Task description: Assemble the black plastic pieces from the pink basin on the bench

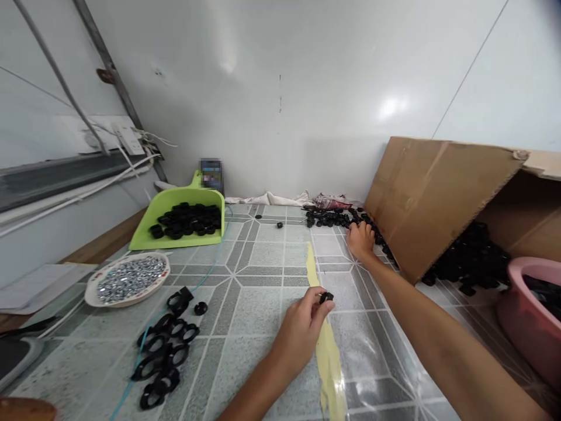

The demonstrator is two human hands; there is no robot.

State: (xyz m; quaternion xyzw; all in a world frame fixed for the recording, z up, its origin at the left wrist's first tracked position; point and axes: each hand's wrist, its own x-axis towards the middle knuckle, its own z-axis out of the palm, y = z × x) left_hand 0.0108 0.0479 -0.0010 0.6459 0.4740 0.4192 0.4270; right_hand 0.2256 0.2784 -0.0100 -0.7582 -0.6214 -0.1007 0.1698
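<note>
Black parts (188,219) in green dustpan (186,196)

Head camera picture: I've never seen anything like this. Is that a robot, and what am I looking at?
No machine here: these are a person's bare hands, seen by a camera worn on their head, looking forward and down. The left hand pinches a small black part between thumb and finger. The right hand is at a pile of black pieces beside a cardboard box; whether it holds any is hidden. On the tile-patterned surface also lie black rings, a dish of small shiny bits and a green scoop holding more black parts.
</note>
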